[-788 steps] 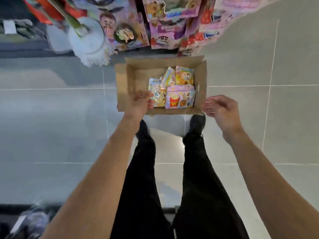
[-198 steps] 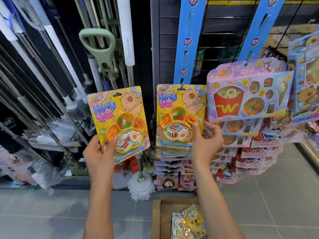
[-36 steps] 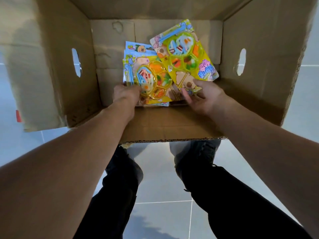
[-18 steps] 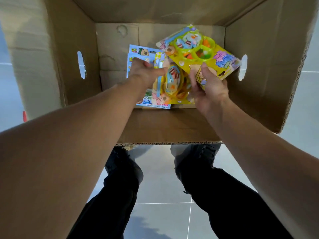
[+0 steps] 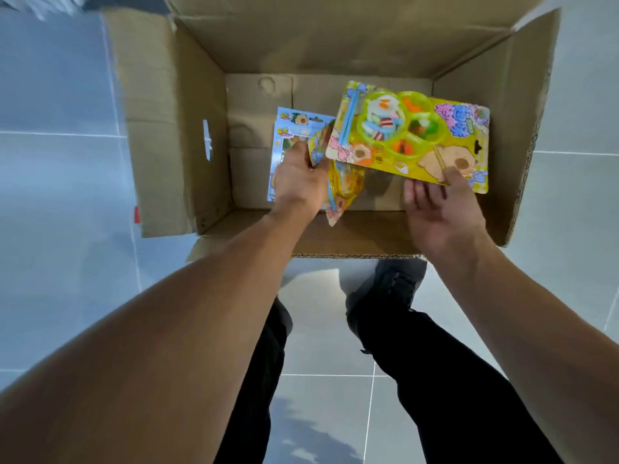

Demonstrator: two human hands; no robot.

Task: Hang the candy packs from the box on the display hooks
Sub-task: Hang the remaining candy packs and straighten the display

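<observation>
Grey floor tiles (image 5: 60,182) with pale grout lines fill the head view, and an open cardboard box (image 5: 174,135) stands on them just beyond the person's black shoes (image 5: 395,283) and black trousers (image 5: 445,380). Its flaps are folded out, and an oval handle hole shows in the left wall.

Two hands reach over the near wall of the box. The right hand (image 5: 442,209) holds a yellow pack (image 5: 412,135) by its near edge, thumb on top and fingers underneath, so the pack is lifted above the box floor toward the right wall, face up and roughly level. This pack is a flat yellow card with a clear flower-shaped blister of green-rimmed compartments holding white, red, orange and green sweets, a blue stick along one end, a brown cartoon animal and purple lettering.

The left hand (image 5: 301,179) is curled round the top edge of a second yellow pack (image 5: 345,189), which is tilted steeply on its side near the middle of the box; its face is mostly hidden, showing only yellow film, a blue strip and a pinkish corner that overlaps the near wall.

Blue packs (image 5: 291,135) lie flat on the box floor toward the left wall, partly under the left hand; how many there are is unclear. They carry small cartoon figures on a light blue card.
</observation>
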